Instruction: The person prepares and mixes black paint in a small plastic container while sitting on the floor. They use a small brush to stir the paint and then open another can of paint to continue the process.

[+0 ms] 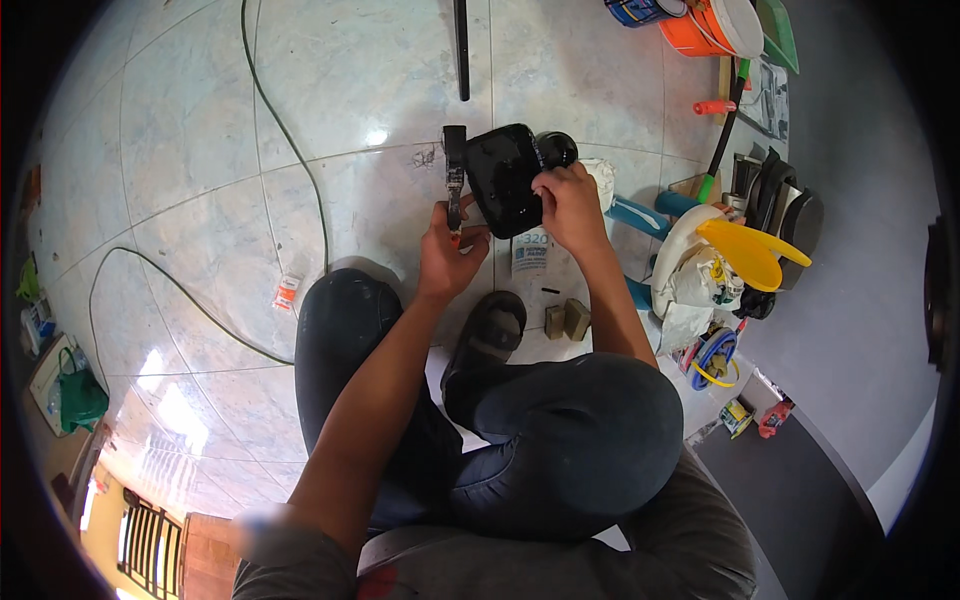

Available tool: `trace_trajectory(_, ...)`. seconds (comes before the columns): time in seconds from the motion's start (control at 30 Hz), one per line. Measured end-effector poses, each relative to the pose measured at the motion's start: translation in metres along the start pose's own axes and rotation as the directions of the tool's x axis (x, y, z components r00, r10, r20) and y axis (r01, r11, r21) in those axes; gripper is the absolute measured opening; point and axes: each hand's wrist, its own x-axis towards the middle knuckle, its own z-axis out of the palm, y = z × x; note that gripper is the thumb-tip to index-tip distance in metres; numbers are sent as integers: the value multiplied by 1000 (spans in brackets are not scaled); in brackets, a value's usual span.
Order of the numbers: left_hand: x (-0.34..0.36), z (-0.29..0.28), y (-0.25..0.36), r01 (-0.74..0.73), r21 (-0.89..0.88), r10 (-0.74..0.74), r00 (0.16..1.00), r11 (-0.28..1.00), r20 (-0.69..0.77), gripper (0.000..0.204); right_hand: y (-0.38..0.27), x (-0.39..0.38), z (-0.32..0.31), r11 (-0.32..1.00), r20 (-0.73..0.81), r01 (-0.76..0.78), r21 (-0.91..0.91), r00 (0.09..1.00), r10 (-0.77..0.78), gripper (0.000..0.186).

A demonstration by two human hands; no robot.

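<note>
Tiled floor [200, 150] | left hand [453, 258] part-curled at black tool [454, 165] | right hand [575, 207] bunched at black panel [503, 178] | holds: cannot tell

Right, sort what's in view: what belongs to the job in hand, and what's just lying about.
Seemingly in use:
narrow dark tool, in the left hand
glossy black tray, right hand at its edge

Apparently lying about:
orange bucket
green bag
small orange-and-white packet
</note>
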Motion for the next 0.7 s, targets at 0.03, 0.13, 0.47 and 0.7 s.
trace_trajectory(0.03,0,0,1,0,-1,0,1000,1000,2,39,0,0,0,1000,-1,-1,-1,1000,1,17)
trace_trajectory(0.13,0,1,1,-11,-16,11,1000,1000,-2,39,-2,0,7,999,-117,35,-10,992,-36,18)
trace_trajectory(0.47,0,-1,-4,1,-1,-1,1000,1000,8,40,-4,-2,14,945,74,118,-305,992,-100,23)
trace_trajectory(0.7,1,0,-4,-13,26,13,1000,1000,17,41,2,-13,21,953,92,95,-288,993,-71,21)
